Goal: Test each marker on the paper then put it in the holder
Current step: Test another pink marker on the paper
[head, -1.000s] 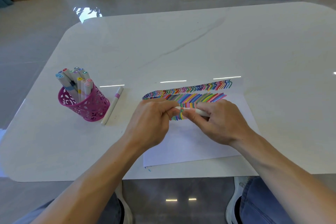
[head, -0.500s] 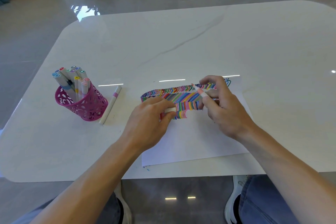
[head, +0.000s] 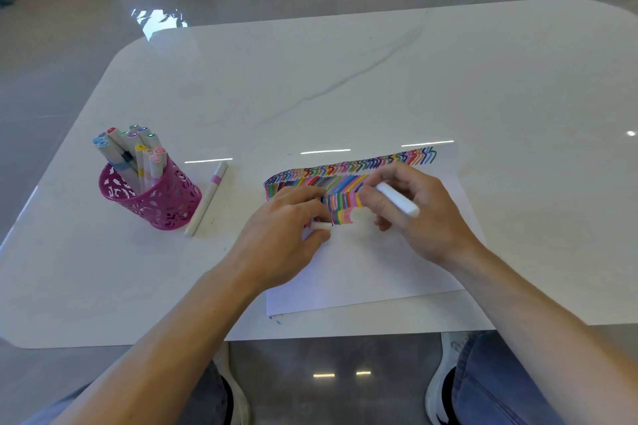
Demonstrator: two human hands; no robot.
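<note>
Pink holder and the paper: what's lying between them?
Head view: one white marker with a pink band lies on the table between the pink holder and the paper, close beside the holder.

No legible text, number, brand or sign is showing anywhere in the head view. The cap ends of the markers (head: 139, 148) standing in the pink holder (head: 165, 203) are carrying small dark marks, too small to read. The paper (head: 362, 272) is showing only coloured test strokes, and none are forming letters or digits.
</note>
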